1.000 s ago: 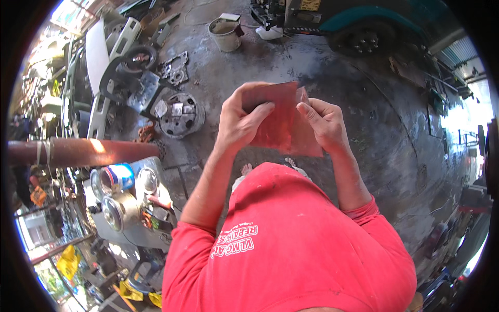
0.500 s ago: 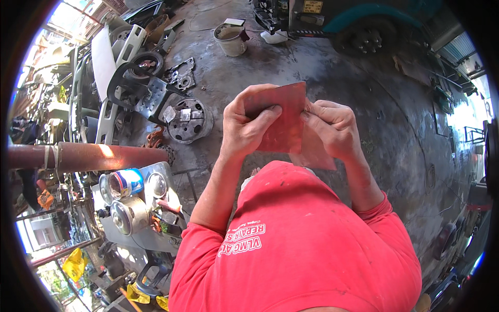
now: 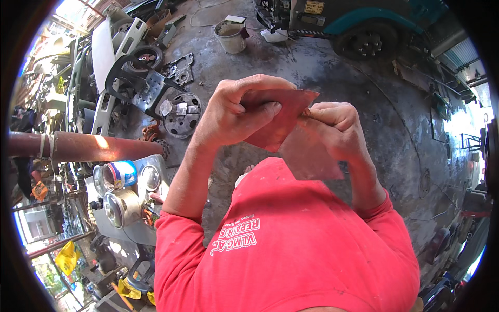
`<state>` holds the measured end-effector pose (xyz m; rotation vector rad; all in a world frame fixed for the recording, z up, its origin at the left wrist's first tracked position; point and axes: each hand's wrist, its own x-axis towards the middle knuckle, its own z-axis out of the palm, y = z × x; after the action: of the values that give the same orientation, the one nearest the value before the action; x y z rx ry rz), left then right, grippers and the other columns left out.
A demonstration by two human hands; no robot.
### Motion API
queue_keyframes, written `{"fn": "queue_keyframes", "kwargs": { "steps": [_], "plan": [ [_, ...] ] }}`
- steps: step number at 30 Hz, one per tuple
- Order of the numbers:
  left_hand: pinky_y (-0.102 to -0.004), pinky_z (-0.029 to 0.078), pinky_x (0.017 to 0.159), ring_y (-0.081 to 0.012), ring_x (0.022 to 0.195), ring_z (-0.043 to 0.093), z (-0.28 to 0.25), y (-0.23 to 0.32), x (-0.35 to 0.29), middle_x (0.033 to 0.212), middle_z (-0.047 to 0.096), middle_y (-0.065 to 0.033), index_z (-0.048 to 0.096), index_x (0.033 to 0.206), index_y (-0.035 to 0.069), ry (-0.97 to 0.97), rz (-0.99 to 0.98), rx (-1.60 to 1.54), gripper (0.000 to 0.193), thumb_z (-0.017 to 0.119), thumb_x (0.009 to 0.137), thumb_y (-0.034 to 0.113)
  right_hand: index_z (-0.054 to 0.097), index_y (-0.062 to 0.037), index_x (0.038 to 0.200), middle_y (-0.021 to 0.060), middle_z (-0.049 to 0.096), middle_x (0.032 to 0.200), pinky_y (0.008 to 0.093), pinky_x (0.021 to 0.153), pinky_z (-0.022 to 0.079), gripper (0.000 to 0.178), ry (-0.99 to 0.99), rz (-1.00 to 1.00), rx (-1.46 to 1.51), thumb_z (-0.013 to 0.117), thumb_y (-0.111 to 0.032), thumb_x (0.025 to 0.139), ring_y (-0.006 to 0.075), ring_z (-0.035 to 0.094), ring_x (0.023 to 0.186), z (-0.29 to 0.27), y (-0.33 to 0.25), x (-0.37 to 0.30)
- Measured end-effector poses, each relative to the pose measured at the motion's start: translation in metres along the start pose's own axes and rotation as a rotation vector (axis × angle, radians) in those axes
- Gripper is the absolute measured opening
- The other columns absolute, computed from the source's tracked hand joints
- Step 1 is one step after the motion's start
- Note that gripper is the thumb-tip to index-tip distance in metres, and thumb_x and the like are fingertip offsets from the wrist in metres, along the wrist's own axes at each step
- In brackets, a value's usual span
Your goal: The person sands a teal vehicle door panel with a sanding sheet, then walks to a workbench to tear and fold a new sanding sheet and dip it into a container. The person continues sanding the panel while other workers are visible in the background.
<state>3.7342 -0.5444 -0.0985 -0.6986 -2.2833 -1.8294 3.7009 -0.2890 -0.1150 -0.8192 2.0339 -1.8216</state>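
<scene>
In front of my chest, my left hand (image 3: 231, 112) is closed on a dark red sheet of sandpaper (image 3: 275, 130), thumb on the near face and fingers behind it. My right hand (image 3: 340, 127) pinches a paler, reddish part of sandpaper (image 3: 311, 156) that hangs below its fingers toward my shirt. The dark part slants, one corner pointing down. Both parts meet or overlap between my hands; whether they are still joined there I cannot tell, since my right fingers hide the spot.
A grey bucket (image 3: 231, 39) stands ahead on the stained concrete floor. At left are a dark chair (image 3: 148, 88), a wheel rim (image 3: 183, 127) and a thick reddish pole (image 3: 104, 147). Cans, including a blue one (image 3: 120, 174), sit on a board lower left. A vehicle tire (image 3: 366, 44) is far right.
My left hand has moved left and turned, tilting the dark part of the sandpaper. The paler part now hangs wider in view below my right hand, which has shifted slightly.
</scene>
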Motion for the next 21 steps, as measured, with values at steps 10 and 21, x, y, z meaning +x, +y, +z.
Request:
{"fn": "queue_keyframes", "kwargs": {
  "steps": [10,21],
  "plan": [
    [-0.0326,0.060,0.083,-0.0204,0.088,0.078,0.003,0.013,0.027,0.101,0.081,-0.0132,0.078,0.120,0.001,-0.238,0.104,0.125,0.033,0.070,0.088,0.000,0.079,0.0090,0.096,0.0017,0.067,0.078,0.0263,0.061,0.041,0.007,0.017,0.013,0.117,0.074,0.003,0.096,0.0036,0.055,0.076,0.001,0.015,-0.025],
    [-0.0292,0.059,0.065,-0.0102,0.068,0.071,0.016,0.022,0.042,0.083,0.076,-0.0074,0.076,0.125,0.004,-0.380,0.012,0.169,0.033,0.066,0.094,-0.001,0.082,0.0061,0.102,0.0040,0.076,0.095,0.0261,0.068,0.049,0.009,0.140,0.066,0.244,0.079,0.003,0.093,0.0060,0.063,0.083,0.004,0.033,-0.030]
  ]
}}
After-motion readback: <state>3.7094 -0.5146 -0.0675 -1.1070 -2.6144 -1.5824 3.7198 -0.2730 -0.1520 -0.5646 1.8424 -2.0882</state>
